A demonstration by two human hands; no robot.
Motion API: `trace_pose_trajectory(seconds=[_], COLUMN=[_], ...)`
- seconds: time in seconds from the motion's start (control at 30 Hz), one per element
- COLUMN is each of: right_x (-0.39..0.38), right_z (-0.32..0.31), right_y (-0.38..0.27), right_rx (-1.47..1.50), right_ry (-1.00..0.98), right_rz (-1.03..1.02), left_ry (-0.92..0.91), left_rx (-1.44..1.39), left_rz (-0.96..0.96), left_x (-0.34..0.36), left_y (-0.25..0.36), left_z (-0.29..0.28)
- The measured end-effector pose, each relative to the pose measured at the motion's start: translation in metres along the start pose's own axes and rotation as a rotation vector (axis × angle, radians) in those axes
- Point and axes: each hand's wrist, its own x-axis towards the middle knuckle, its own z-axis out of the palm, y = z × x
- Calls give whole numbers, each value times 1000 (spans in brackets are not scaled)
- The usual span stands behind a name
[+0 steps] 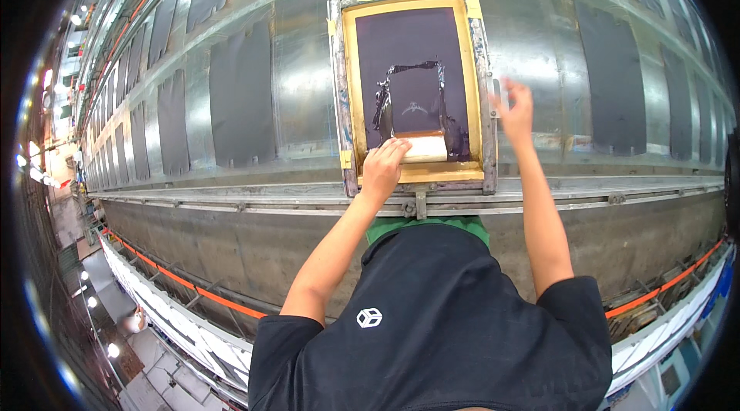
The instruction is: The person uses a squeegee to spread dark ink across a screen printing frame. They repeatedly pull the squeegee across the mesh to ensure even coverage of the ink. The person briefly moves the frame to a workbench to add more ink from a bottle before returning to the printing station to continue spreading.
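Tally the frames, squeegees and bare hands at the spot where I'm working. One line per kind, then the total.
Frames: 1, the rectangular frame with yellow inner edges
Squeegees: 1, the pale squeegee
Bare hands: 2, the left hand on the squeegee and the right hand off it
Total: 4

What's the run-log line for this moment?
left hand: gripping pale rectangular squeegee | right hand: empty-looking, beside yellow-bordered rectangular metal frame | glossy dark ink: streaked inside frame
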Motion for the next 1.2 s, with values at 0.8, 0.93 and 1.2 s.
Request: trace_pose_trajectory(seconds=[0.8, 0.93, 1.2], right_x=[1, -6, 1], right_z=[307, 321, 336], right_y=[-189, -244, -259], right_rx=[325, 292, 188], right_ry=[213, 179, 153], right_rz=[255, 269, 287], left_ry=[75, 51, 74], left_rx=[-3, -28, -18], left_rz=[-69, -106, -49], left_x=[-140, -161, -171], left_y=[-253, -273, -303], left_z=[-136, -177, -202])
